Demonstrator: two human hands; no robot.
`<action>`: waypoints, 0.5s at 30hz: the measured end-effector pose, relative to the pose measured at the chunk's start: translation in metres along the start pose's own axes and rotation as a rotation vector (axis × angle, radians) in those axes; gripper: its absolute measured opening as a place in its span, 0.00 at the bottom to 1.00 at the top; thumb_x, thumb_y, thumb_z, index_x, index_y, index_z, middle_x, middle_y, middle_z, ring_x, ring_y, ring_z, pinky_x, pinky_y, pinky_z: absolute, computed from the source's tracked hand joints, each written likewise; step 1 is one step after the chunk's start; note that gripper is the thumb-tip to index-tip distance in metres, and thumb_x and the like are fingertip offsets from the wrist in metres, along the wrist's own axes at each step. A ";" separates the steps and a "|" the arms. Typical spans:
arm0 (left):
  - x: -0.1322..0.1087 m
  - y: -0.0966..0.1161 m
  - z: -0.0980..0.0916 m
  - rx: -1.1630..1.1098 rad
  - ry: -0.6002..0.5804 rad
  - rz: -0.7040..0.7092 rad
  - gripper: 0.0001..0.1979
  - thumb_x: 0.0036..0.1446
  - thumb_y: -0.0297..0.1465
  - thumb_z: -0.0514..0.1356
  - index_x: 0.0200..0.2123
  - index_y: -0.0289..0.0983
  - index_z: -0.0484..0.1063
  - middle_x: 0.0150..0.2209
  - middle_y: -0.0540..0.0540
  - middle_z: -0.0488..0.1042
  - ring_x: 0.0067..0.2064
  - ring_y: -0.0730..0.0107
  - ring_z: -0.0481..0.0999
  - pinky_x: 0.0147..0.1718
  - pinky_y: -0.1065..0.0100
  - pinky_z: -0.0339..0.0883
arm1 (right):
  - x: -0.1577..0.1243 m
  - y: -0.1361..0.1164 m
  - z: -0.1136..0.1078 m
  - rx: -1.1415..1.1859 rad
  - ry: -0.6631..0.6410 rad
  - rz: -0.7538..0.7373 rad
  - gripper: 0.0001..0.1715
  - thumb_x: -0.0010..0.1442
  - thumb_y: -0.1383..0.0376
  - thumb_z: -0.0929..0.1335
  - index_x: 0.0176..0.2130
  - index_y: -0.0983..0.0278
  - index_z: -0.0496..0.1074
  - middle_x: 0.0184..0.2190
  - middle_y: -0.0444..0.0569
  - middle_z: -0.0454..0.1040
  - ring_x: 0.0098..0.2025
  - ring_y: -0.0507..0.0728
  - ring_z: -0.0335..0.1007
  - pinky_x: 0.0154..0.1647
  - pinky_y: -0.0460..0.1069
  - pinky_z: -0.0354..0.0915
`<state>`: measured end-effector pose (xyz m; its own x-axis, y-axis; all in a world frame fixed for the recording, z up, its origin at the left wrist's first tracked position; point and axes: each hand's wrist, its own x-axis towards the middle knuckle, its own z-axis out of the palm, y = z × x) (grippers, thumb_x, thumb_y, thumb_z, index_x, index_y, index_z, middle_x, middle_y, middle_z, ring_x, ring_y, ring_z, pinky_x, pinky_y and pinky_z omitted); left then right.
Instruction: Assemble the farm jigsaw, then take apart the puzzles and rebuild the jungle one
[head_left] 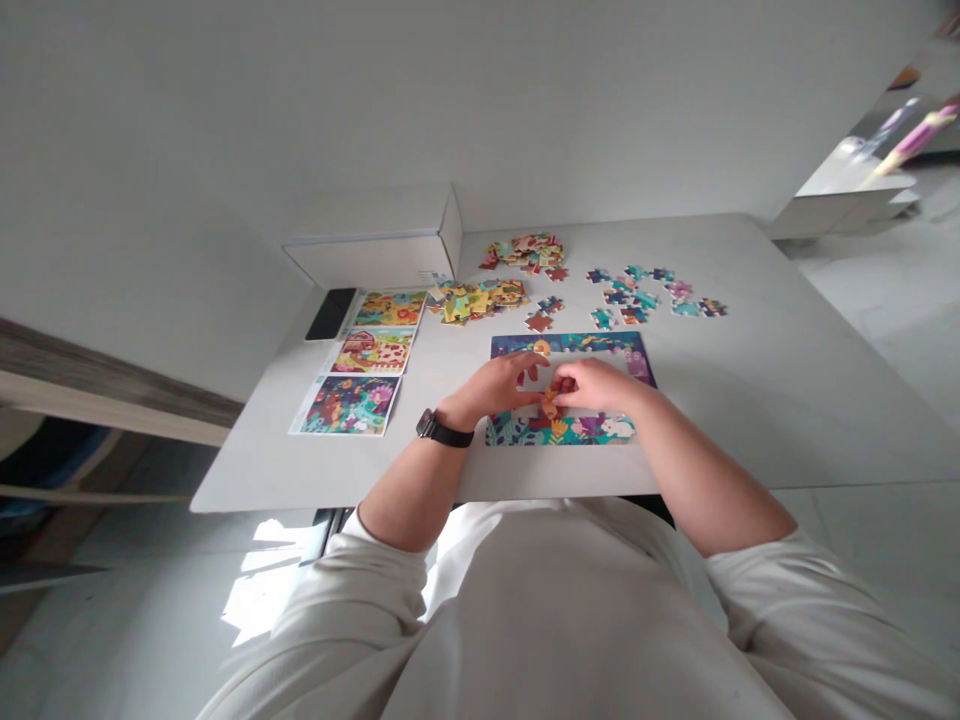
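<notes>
A partly assembled jigsaw puzzle [577, 343] lies in front of me, with its border joined around a bare middle. Over that middle, my right hand [596, 384] pinches an orange-brown puzzle piece [551, 404] near the lower border. My left hand [504, 384], with a black watch on its wrist, rests across the puzzle's left side. Its fingers are curved and apart, the thumb tip close to the same piece; whether it touches cannot be made out. Both hands partly cover the puzzle's sides.
Loose blue and teal pieces [634, 298] lie beyond the puzzle. Two piles, one yellowish [480, 300] and one reddish [529, 250], sit farther back. Picture cards [352, 405] and a black phone [331, 314] are at left, before a white box [375, 255]. A wall borders the table [810, 400].
</notes>
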<state>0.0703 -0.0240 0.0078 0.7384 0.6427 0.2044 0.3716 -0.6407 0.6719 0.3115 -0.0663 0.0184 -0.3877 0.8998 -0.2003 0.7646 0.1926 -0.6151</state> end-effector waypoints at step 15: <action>-0.001 -0.002 0.006 0.069 -0.002 0.025 0.24 0.57 0.37 0.73 0.56 0.43 0.78 0.43 0.45 0.80 0.42 0.59 0.79 0.43 0.63 0.69 | -0.002 -0.006 0.000 -0.098 -0.001 -0.017 0.08 0.57 0.63 0.77 0.39 0.58 0.82 0.33 0.47 0.83 0.34 0.59 0.76 0.36 0.51 0.62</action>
<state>0.0721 -0.0260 0.0023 0.7490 0.6255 0.2185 0.3912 -0.6836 0.6161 0.3079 -0.0695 0.0225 -0.4021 0.8954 -0.1913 0.8043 0.2456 -0.5412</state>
